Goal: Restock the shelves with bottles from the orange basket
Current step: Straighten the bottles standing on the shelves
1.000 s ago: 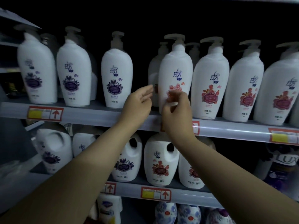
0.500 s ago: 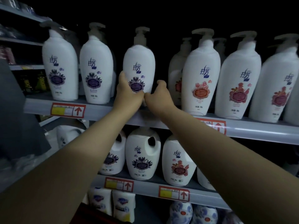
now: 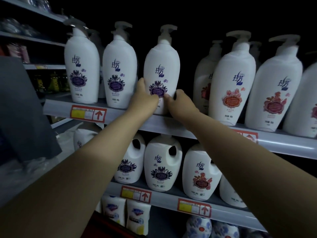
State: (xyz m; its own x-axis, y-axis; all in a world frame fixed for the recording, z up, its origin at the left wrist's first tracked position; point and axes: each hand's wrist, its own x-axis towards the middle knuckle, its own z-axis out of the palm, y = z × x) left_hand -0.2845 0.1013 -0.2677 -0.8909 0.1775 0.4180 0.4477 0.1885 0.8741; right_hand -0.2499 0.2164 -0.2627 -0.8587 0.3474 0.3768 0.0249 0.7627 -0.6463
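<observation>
Both hands are clasping the lower part of one white pump bottle [image 3: 162, 66], with the purple label showing between them. The left hand [image 3: 145, 98] is wrapping the bottle's lower left side, its thumb pointing up along the edge. The right hand [image 3: 180, 103] is curling its fingers round the lower right side, its fingertips lying on the label's right edge. The two hands are nearly touching in front of the bottle (its base is mostly hidden behind them, so I cannot tell whether it is resting on the board or lifted a little).

The bottle is standing upright at the front edge of the upper shelf [image 3: 283, 141], pump head at the top. Both forearms are reaching up and away from the near bottom corners, converging on it, wrists roughly level with the shelf rail.

Left of the bottle, two purple bottles [image 3: 120, 74] are standing side by side, and a price tag [image 3: 88, 113] with a red arrow is sitting on the rail under them. To the right, across a dark gap, red bottles [image 3: 231, 83] are lining up in a row. Below, white jugs [image 3: 162, 162] with handles are standing on the lower shelf [image 3: 164, 197], partly behind the arms.
</observation>
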